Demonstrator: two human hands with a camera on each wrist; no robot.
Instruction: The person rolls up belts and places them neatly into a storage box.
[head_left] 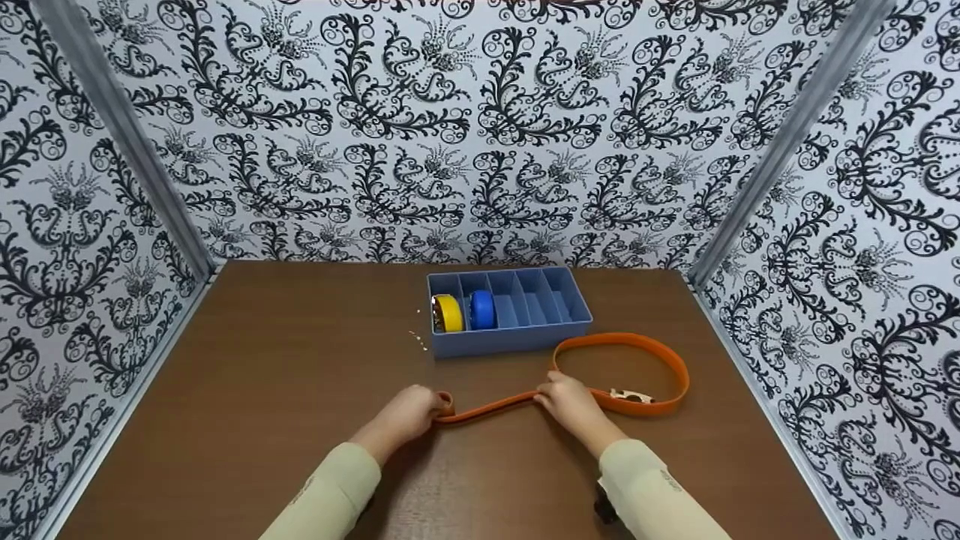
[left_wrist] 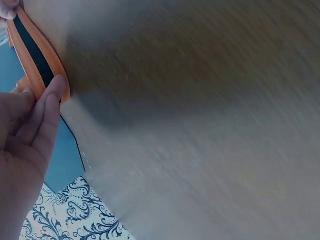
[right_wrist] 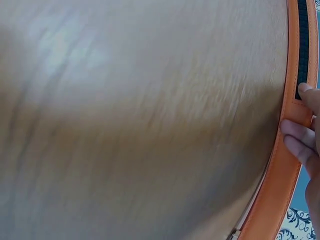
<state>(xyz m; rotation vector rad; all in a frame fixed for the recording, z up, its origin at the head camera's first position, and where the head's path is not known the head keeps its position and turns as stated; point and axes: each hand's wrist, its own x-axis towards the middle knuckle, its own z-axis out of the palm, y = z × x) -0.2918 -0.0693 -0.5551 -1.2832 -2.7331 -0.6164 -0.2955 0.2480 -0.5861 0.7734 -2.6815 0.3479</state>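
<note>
An orange belt [head_left: 649, 343] with stitched edges and a dark strip on one face lies across the table, its far part bending in a wide loop at the right. A light metal buckle [head_left: 632, 396] shows inside that loop. My left hand [head_left: 407, 412] grips the belt's left end, which curls into a small coil at the fingers. Farther along, my right hand [head_left: 568, 401] pinches the strap between thumb and fingers, and the stretch between both hands runs nearly straight. In the right wrist view the fingers [right_wrist: 299, 135] lie against the band below the dark strip.
A blue-grey divided box [head_left: 510, 341] stands behind the hands. Its two left compartments hold a rolled yellow belt [head_left: 450, 313] and a rolled blue belt [head_left: 484, 310]. Small white flecks [head_left: 418, 339] lie left of the box on the brown table [head_left: 300, 337]. Patterned walls [head_left: 450, 150] enclose the table.
</note>
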